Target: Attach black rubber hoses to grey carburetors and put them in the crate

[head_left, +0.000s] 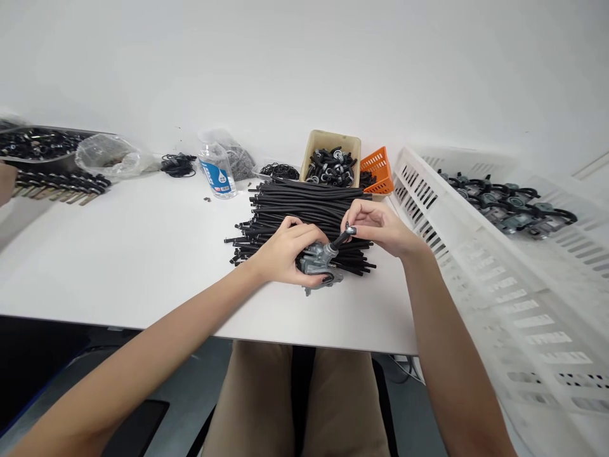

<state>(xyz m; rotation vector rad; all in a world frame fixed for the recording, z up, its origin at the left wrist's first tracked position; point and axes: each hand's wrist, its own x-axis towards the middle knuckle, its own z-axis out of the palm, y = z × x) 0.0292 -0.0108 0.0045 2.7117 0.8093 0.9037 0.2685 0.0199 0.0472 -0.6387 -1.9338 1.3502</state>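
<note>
My left hand is wrapped round a grey metal carburetor, held just above the table's near part. A short black rubber piece sticks up and to the right from the carburetor. At its outer end, my right hand pinches a small shiny metal ring-like fitting between thumb and fingers. Behind both hands lies a wide pile of black rubber hoses on the white table. The left fingers hide part of the carburetor's left side.
A beige bin of black parts and an orange basket stand behind the hoses. White perforated crates fill the right side, with several carburetors inside. A plastic bottle stands back left. Another person's hand shows at far left.
</note>
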